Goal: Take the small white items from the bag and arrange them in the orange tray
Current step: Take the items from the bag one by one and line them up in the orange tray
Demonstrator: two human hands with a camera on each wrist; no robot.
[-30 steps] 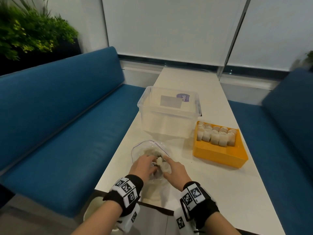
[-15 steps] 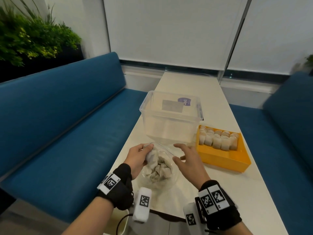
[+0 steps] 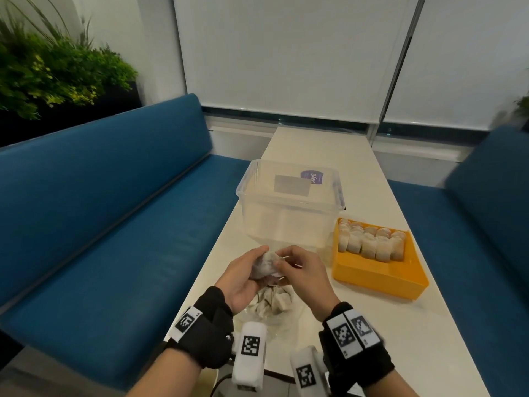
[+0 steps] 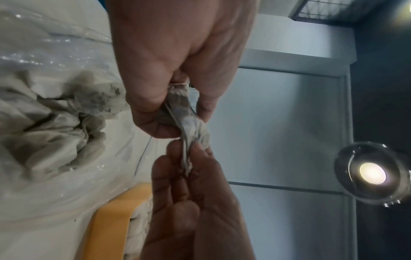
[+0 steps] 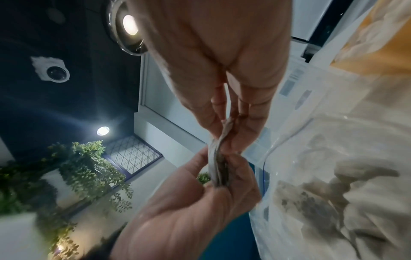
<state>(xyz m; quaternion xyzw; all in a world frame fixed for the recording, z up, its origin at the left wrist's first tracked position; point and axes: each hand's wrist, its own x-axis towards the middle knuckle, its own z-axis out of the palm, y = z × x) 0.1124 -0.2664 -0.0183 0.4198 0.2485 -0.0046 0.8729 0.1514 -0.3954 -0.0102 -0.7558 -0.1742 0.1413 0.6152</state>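
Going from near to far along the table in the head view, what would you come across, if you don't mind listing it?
Clear bag of white items → both hands holding one white item → orange tray with a row of white items → clear plastic bin → bare tabletop.

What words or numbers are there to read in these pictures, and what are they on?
Purple sticker on the clear plastic box: white letters, too blurred and turned to read.
Grey label on the same box: no readable text.
Barcode labels seen through the box wall: too small to read.
Wristband tags: black-and-white code patterns, no words.
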